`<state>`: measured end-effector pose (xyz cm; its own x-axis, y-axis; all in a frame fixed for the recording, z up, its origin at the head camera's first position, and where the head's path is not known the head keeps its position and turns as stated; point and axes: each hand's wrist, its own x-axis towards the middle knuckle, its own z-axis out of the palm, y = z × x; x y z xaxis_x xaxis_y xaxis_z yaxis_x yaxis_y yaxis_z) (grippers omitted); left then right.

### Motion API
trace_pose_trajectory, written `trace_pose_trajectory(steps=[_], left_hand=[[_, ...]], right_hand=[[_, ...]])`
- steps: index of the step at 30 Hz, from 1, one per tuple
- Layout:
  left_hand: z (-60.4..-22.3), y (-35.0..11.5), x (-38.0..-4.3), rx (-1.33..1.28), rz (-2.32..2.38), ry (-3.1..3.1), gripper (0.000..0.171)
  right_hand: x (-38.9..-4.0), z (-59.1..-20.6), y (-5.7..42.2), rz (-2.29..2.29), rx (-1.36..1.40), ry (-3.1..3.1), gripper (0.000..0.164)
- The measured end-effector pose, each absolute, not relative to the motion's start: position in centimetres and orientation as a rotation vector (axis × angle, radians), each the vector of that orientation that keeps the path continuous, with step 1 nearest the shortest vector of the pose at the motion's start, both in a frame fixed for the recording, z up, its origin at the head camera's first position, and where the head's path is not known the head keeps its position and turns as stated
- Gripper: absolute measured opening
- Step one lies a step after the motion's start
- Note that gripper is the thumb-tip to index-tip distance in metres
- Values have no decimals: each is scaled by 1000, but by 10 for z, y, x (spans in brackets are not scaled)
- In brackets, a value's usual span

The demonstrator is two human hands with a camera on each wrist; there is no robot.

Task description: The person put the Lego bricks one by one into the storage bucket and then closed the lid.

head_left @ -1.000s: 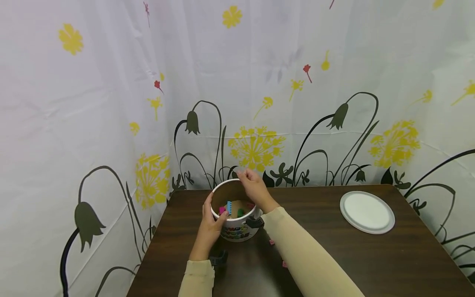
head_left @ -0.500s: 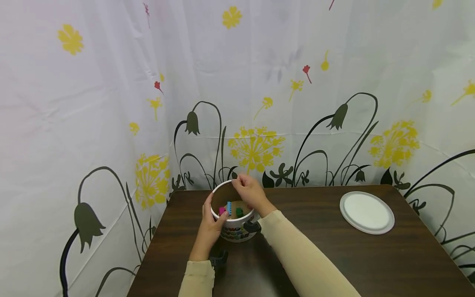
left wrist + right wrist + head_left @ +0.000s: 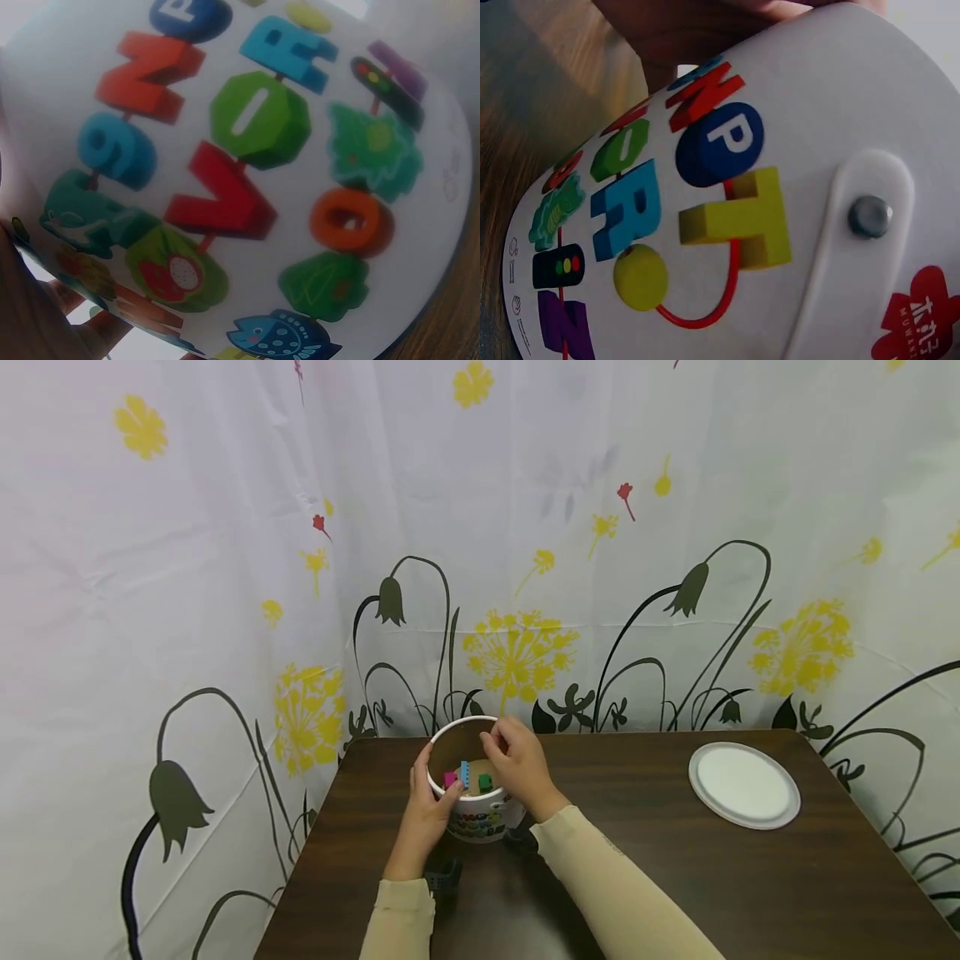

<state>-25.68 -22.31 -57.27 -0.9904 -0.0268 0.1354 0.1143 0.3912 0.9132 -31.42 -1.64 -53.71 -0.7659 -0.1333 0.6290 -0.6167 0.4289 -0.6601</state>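
Left hand (image 3: 427, 818) grips the left rim of the white bucket (image 3: 483, 828), thumb over the inside, no real shift; just past that thumb, inside the bucket, sit a pink piece (image 3: 450, 779), a light-blue piece (image 3: 465, 772) and a green piece (image 3: 485, 782), left to right. Right hand (image 3: 522, 768) has come in from the far rim toward the body, now over the bucket's right side, fingers curled, can't tell from here if it's pinching anything. White disc (image 3: 745, 785) unmoved, well right of that hand; my read: left steadies, right works the contents.
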Motion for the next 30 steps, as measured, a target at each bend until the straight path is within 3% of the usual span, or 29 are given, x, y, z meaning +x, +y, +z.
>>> trace_pose_trajectory(steps=[6,16,22,30], left_hand=[[-571,-223,-258,-84,-1649,-2504,92],[-571,-221,-257,-132,-1665,-2499,91],[-570,-219,-260,-132,-1656,-2475,90],[-574,-216,-256,-122,-1656,-2478,91]], right_hand=[[-314,-532,-13,1372,669,-2234,32],[-284,-525,31,1957,595,-2131,23],[-275,-521,67,1979,562,-2192,24],[-251,-546,114,1897,350,-2402,28]])
